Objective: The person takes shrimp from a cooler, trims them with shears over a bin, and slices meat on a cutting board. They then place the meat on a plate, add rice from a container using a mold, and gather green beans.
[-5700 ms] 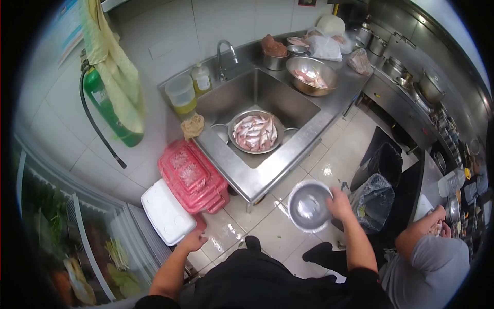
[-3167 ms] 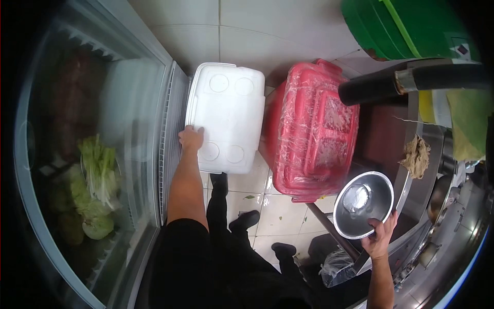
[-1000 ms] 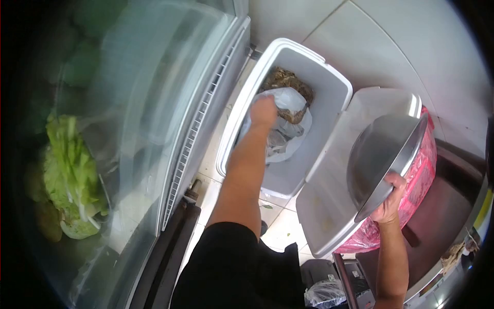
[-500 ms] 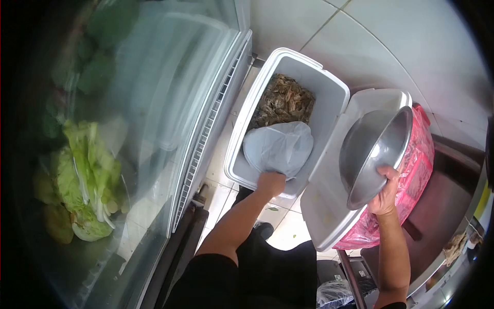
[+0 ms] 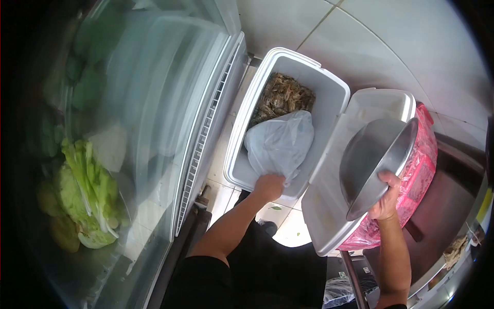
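Note:
A white cooler [image 5: 332, 82] stands open, with a heap of brownish shrimp-like pieces [image 5: 285, 95] at its far end. Nearer me in the cooler lies a pale, translucent plastic bag [image 5: 280, 141]. My left hand [image 5: 269, 187] is closed on the bag's near end, by the cooler's near wall. On the right, my right hand [image 5: 386, 198] grips the rim of a metal bowl [image 5: 368, 154], thumb inside. The bowl is tilted over the cooler's opened white lid [image 5: 324, 219], and its inside faces partly away from view.
A glass-fronted display case [image 5: 170, 103] on the left holds leafy greens [image 5: 87, 190]. A pink plastic-wrapped bundle [image 5: 419, 175] lies beside the lid, next to a metal basin [image 5: 442, 206]. White tiled wall [image 5: 381, 46] rises behind the cooler.
The bag's near end has drawn out slightly under my left hand, and its far edge sits higher. The bowl in my right hand has tipped and lowered a little.

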Action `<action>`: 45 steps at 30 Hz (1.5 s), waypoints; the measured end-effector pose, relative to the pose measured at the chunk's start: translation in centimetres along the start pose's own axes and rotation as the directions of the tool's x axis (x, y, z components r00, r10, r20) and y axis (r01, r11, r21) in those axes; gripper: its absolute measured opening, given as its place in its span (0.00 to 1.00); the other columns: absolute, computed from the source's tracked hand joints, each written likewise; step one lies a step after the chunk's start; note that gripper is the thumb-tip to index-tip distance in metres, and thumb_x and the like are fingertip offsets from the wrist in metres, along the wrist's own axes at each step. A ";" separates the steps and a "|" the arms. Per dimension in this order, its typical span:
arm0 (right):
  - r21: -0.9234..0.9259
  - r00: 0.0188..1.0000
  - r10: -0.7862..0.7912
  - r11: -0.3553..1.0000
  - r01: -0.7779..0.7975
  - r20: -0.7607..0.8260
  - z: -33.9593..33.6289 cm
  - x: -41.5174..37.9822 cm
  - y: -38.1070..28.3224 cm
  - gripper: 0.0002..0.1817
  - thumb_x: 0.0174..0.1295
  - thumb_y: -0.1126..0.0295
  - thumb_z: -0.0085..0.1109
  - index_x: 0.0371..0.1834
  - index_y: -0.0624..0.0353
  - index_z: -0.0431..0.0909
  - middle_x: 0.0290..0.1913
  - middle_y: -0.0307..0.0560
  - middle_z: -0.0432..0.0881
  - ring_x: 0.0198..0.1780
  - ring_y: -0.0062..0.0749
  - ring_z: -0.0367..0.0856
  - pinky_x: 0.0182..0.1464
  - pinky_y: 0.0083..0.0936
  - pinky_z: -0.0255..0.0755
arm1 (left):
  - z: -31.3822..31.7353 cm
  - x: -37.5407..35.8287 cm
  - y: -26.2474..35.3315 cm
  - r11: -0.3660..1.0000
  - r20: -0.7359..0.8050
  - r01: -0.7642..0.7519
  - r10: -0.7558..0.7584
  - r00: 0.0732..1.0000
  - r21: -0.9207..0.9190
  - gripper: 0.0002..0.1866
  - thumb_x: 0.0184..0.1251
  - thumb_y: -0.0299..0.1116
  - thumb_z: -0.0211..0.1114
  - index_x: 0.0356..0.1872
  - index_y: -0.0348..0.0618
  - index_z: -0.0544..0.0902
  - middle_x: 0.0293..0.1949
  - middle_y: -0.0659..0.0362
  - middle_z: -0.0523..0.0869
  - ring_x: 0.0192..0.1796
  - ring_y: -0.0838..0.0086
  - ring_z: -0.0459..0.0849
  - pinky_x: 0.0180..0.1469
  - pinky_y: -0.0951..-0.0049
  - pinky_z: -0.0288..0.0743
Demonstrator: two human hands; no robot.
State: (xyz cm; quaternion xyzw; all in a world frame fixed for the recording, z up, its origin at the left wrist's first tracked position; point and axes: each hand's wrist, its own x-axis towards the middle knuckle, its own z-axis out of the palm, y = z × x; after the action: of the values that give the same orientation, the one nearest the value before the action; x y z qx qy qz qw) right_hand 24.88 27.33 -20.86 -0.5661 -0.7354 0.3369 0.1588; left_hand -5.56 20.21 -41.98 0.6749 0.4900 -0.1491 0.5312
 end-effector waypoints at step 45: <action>0.142 0.995 0.044 0.988 -0.056 0.089 0.0 -0.8 0.8 0.27 0.48 0.48 0.69 0.44 0.55 0.74 0.53 0.56 0.82 0.55 0.47 0.80 0.60 0.45 0.68 | -12.2 20.2 -1.1 0.945 -0.313 0.080 -0.184 0.932 -0.318 0.20 0.74 0.45 0.50 0.48 0.38 0.82 0.48 0.40 0.85 0.54 0.47 0.82 0.59 0.51 0.74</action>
State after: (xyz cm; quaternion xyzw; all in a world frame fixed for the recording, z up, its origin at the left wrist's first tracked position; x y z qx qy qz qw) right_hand 25.67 26.69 -21.29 -0.5564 -0.7009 0.4170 0.1593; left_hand -0.74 40.81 -52.43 0.5671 0.6353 0.0094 0.5241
